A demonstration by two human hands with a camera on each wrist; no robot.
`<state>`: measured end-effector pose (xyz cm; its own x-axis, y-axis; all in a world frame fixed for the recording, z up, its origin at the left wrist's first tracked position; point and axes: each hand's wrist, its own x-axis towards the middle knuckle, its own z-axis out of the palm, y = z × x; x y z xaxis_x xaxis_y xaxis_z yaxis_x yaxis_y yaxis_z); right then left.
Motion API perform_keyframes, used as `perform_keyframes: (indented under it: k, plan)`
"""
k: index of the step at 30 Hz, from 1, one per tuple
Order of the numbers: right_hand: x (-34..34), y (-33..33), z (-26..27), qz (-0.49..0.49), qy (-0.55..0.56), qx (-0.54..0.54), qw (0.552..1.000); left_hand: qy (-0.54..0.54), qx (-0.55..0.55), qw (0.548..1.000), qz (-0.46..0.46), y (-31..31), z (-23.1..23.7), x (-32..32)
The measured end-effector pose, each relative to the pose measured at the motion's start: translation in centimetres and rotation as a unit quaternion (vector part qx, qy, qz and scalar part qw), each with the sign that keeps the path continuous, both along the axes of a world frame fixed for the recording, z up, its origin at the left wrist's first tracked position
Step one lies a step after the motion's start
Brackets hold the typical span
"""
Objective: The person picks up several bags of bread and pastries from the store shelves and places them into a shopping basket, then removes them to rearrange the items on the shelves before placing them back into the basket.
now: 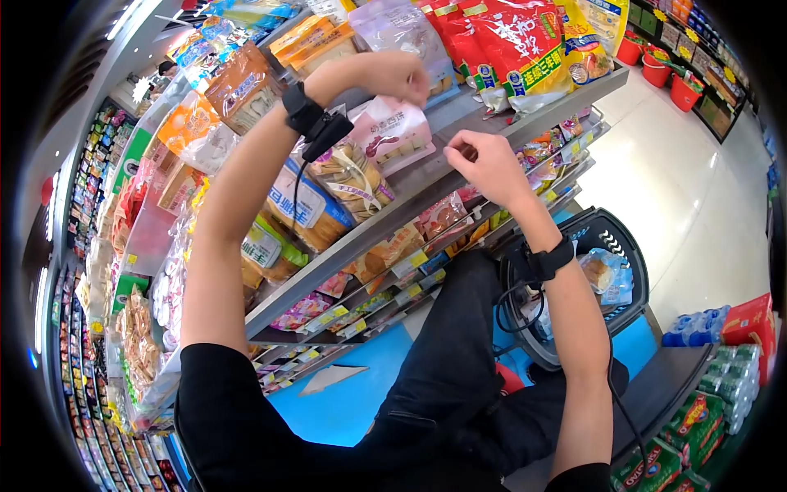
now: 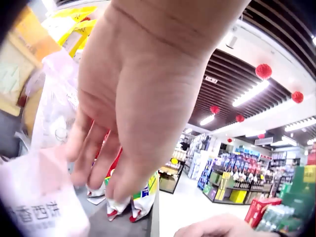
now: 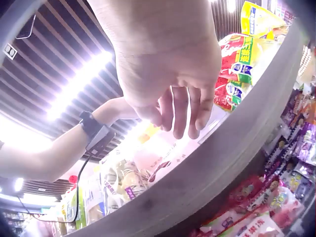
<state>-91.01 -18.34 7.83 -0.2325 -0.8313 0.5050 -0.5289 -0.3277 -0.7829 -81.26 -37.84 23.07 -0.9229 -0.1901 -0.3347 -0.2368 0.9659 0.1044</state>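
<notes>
A pink packet of round biscuits (image 1: 392, 135) lies on the top shelf (image 1: 459, 123), and its printed face shows in the left wrist view (image 2: 39, 197). Over its upper edge is the left hand (image 1: 398, 78), fingers loosely bent; in its wrist view the hand (image 2: 133, 98) overlaps the packet's edge, and contact is unclear. The right hand (image 1: 492, 164) hovers at the shelf's front edge, right of the packet, fingers loosely bent with nothing held. From the right wrist, that hand (image 3: 168, 64) appears above the pink packet (image 3: 168, 155).
Bagged biscuits (image 1: 352, 176) and bread (image 1: 307, 205) stand left of the packet; red bags (image 1: 516, 49) stand to its right. Lower shelves hold small snacks (image 1: 385, 250). A black basket (image 1: 639, 262) with wrapped goods stands below the right forearm. Red buckets (image 1: 684, 92) line the far aisle.
</notes>
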Motion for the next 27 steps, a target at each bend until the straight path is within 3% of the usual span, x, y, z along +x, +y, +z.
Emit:
perform_keyframes:
  k: [1,2,3,5,7,9,11,14,18,21,24,25,27]
  plan:
    - [0.3,-0.9,0.0,0.011,0.024,-0.012,1.0,-0.024,-0.058,0.998,-0.03,0.9,0.5,1.3]
    - [0.9,-1.9,0.1,0.005,0.024,-0.04,0.999,0.111,-0.174,0.96,-0.191,-2.5,-1.6,2.7]
    - [1.5,-2.8,0.1,0.0,0.024,-0.067,0.997,0.2,-0.256,0.925,-0.196,-2.7,-2.0,3.3]
    - [2.4,-4.5,0.2,-0.004,0.058,-0.059,0.997,0.221,-0.286,0.928,-0.092,-3.3,-2.3,4.1]
    - [3.1,-6.2,0.4,0.021,0.075,0.052,0.996,0.084,-0.173,0.973,0.128,-1.5,-1.7,4.7]
    - [3.6,-7.7,1.0,0.052,0.101,0.169,0.979,-0.025,-0.114,0.985,0.124,-0.5,-1.6,5.4]
    - [3.7,-9.4,0.0,0.039,0.163,0.151,0.974,-0.128,-0.113,0.975,0.144,0.4,-1.3,5.5]
    - [3.9,-10.1,1.0,0.07,0.194,0.193,0.959,0.0,-0.164,0.986,0.03,-1.3,-3.1,7.3]
    - [3.6,-10.4,1.9,0.056,0.145,0.277,0.948,-0.044,-0.216,0.975,0.015,-0.3,-3.2,6.7]
    - [4.3,-7.7,3.6,-0.035,0.2,0.273,0.94,-0.003,-0.214,0.977,-0.007,1.7,-3.4,6.7]
    - [3.2,-9.6,1.0,-0.05,0.283,0.27,0.919,0.002,-0.208,0.977,-0.047,1.4,-3.7,6.6]
    - [2.7,-10.7,0.5,0.012,0.359,0.256,0.898,-0.017,-0.205,0.977,-0.052,0.9,-3.9,6.4]
    - [2.4,-10.6,0.1,0.04,0.292,0.287,0.912,-0.065,-0.194,0.978,-0.044,0.7,-4.3,6.0]
